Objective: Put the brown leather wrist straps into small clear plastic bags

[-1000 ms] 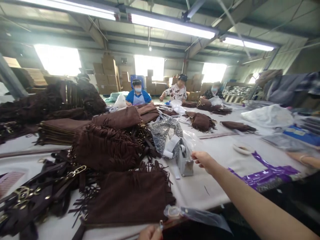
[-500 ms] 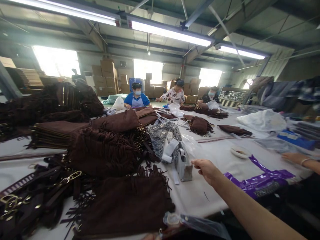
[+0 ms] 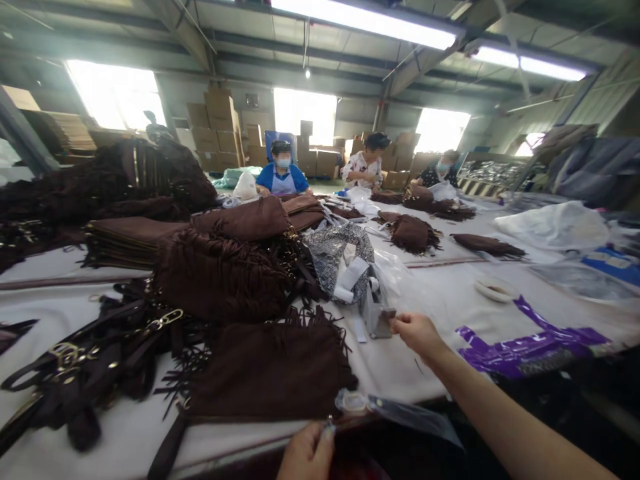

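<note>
A dark brown fringed bag [image 3: 267, 373] lies flat near the table's front edge. At its lower right corner my left hand [image 3: 307, 453] pinches a small metal piece that looks like the zipper pull. My right hand [image 3: 417, 333] reaches forward, thumb and finger pressed together at the front edge of a grey box-shaped dispenser [image 3: 379, 320]; what they hold is too small to make out. A clear plastic piece with a pale buckle-like end [image 3: 353, 401] lies by the bag's right corner.
Brown straps with gold clasps [image 3: 75, 357] lie left, beside piled fringed bags [image 3: 220, 277]. White labels [image 3: 351, 277] rest on speckled cloth. A tape roll [image 3: 495, 289] and purple plastic packaging [image 3: 530, 350] are at right. Several people sit across the table.
My view has tipped downward. My left hand has come further into view at the bag's corner. My right fingertips now meet the dispenser's front. Another hand at the far right has left view.
</note>
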The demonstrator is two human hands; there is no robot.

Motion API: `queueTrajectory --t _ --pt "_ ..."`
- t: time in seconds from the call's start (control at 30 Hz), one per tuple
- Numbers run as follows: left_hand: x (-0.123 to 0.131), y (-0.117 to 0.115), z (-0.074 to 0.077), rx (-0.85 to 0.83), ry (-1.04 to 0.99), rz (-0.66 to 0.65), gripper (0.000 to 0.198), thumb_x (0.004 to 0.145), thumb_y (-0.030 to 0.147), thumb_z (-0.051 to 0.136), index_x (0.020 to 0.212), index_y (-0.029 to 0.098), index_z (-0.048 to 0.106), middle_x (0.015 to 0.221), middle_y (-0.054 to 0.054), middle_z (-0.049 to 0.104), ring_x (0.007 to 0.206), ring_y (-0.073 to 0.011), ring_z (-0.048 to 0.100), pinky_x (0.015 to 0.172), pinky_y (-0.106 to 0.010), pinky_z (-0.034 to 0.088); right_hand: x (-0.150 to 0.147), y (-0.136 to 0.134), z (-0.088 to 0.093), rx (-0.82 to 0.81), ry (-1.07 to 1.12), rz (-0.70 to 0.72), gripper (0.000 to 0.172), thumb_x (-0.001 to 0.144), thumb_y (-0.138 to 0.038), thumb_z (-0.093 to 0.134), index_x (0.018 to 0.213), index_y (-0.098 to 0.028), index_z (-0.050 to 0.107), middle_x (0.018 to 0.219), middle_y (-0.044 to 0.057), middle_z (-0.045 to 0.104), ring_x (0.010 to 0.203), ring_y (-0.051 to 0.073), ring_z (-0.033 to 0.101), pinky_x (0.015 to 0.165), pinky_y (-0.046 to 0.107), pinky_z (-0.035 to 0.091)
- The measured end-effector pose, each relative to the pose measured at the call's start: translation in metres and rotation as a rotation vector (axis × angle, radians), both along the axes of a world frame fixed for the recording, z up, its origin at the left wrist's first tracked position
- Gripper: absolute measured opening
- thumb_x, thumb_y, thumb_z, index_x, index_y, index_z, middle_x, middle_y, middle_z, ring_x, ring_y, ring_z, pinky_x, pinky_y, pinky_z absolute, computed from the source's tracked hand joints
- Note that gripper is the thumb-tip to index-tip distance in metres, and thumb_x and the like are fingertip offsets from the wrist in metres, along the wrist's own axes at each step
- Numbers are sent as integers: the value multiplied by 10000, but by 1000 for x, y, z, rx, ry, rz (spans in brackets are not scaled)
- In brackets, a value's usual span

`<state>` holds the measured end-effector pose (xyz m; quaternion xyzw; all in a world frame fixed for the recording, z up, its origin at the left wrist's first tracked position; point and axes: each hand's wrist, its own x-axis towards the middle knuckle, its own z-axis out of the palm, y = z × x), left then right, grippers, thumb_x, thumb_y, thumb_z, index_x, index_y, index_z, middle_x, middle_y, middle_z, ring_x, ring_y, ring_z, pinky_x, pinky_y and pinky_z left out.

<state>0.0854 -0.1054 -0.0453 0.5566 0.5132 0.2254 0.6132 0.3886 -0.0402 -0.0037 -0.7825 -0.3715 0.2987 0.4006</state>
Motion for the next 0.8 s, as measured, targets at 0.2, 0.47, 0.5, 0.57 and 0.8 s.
queueTrajectory --t 0.2,0.47,0.5,0.57,0.8 --pt "-6 -11 6 206 77 -52 336 920 389 409 865 170 658 869 -110 683 816 -238 582 786 -320 407 15 -16 5 -90 -232 68 83 603 -199 640 521 -194 653 476 -3 594 540 154 510 540 267 331" --pt "-10 -13 -5 410 257 -161 276 955 337 354 879 210 586 831 -107 649 745 -224 569 704 -337 352 -100 -83 30 -168 403 471 306 725 -452 670 637 -162 627 498 -36 523 440 70 344 442 222 214" --pt "-10 -14 -5 422 257 -175 276 959 336 344 899 214 584 850 -110 654 755 -225 575 704 -337 351 -117 -89 25 -202 511 474 343 714 -480 671 608 -162 599 461 -50 477 417 60 303 431 222 184" --pt "-12 -15 -6 437 274 -202 288 965 341 323 917 218 579 860 -115 661 754 -227 582 686 -337 346 -143 -97 8 -237 638 438 383 709 -514 663 581 -168 564 411 -71 413 386 51 272 422 222 156" --pt "-20 -16 -13 495 411 -248 341 971 380 289 863 214 567 765 -129 659 681 -240 593 590 -344 278 -169 -98 -38 -285 625 270 397 637 -537 681 556 -179 529 424 -52 489 354 43 282 400 213 155"
